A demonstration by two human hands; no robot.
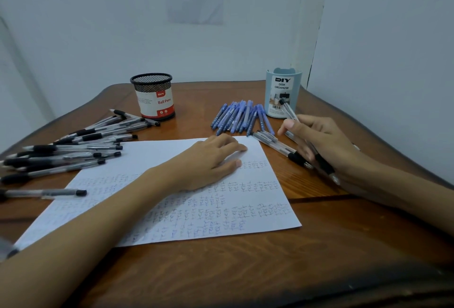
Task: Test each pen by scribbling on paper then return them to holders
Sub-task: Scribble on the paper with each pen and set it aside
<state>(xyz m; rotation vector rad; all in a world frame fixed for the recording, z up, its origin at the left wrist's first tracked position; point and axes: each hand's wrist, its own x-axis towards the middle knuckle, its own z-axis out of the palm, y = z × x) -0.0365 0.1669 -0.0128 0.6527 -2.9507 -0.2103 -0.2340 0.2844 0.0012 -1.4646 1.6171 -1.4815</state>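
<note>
Now the left hand lies flat on the far half of the paper, fingers straight and loosely spread, pressing it to the table. Just right of the paper, the right hand curls its fingers round a black-tipped pen. Beyond the paper's far right corner, blue pens lie beside a pale blue holder. Beyond its far left side stands a black mesh holder, and left of the paper lies a heap of black pens.

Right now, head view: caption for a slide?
Left grip rests on scribbled paper; right grip holds clear pens near blue organizer.
</note>
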